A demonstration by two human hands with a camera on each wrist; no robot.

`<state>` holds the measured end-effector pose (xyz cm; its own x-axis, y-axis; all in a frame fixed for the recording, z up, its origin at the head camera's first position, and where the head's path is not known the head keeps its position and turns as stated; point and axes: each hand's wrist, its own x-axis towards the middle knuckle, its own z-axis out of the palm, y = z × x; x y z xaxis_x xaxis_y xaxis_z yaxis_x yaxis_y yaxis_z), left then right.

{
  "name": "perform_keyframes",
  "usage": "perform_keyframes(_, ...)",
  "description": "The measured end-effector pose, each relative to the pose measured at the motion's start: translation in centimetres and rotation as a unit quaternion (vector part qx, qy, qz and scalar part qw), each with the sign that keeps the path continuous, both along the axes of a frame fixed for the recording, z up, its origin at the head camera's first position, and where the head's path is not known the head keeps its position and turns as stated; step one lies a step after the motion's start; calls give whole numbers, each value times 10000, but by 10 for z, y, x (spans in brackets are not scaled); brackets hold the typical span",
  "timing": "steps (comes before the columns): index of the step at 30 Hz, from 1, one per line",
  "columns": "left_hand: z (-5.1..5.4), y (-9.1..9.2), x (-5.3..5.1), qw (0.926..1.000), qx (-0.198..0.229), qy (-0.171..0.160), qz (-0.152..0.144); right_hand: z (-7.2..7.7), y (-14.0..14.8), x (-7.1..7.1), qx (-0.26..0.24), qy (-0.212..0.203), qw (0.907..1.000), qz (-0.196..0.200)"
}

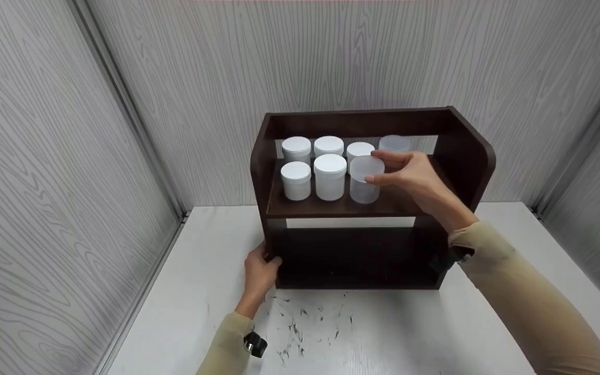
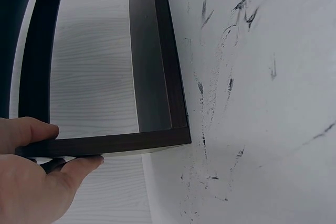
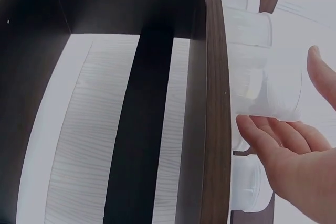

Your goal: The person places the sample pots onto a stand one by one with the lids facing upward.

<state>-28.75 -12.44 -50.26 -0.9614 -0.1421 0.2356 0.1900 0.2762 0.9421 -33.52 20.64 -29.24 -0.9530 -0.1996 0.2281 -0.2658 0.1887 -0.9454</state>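
A dark brown two-tier wooden shelf (image 1: 357, 124) stands on the white table. My left hand (image 1: 260, 273) grips the lower front edge of its left side panel (image 2: 121, 142), with thumb and fingers on opposite faces. On the upper tier, my right hand (image 1: 419, 177) is at a translucent lidded jar (image 1: 364, 194) in the front row. In the right wrist view the thumb stands apart from that jar (image 3: 262, 90), while the fingers lie close along its other side; contact cannot be told. Left of it are a tall white jar (image 1: 329, 186) and a shorter white jar (image 1: 297, 188).
Behind stand several more jars: white jars (image 1: 296, 146) and a translucent one (image 1: 395, 141) partly hidden by the right hand. The lower tier (image 1: 352, 255) shows its dark bare surface. Black scuff marks (image 1: 295, 330) streak the table in front. Grey wood-patterned walls (image 1: 216, 78) surround the table.
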Motion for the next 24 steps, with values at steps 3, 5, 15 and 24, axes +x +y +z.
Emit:
perform_keyframes(3,0,0,0,10000,-23,-5,48,0,0,-3,15,2,10000,-42)
perform_keyframes(5,-1,0,0,10000,-34,-23,87,0,-1,-5,4,-2,10000,-86)
perform_keyframes(15,-1,-1,0,9999,-7,-78,121,-2,-1,-11,-86,-77,9999,-18)
perform_keyframes(24,0,-1,1,10000,-9,3,87,-1,-3,-12,-266,-231,9994,52)
